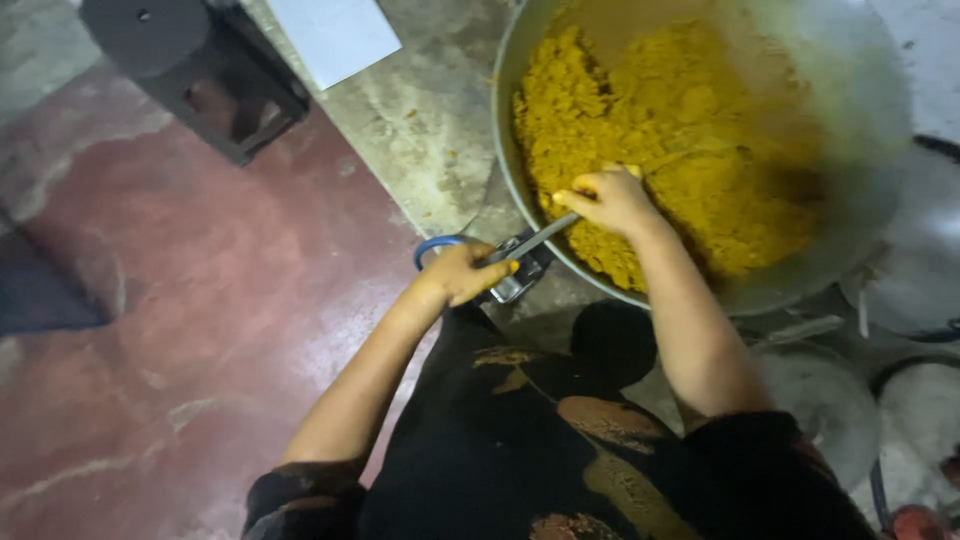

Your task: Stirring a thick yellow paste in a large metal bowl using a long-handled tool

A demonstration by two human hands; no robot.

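Note:
A very large metal wok [515,60] holds a mass of yellow, crumbly food [680,130]. My right hand [608,198] is inside the wok at its near rim, closed around the long metal handle of a stirring tool [545,237] whose working end is buried in the food. My left hand [465,272] grips the outer end of that handle just outside the rim, next to a blue ring [432,245] and a metal clamp [520,275] on the wok's edge.
The wok rests on a grey concrete ledge [420,120]. A dark stool-like stand [195,70] and a white sheet [335,35] lie at the top left. Reddish floor [180,300] spreads to the left. Round metal lids or pans [830,400] sit at the right.

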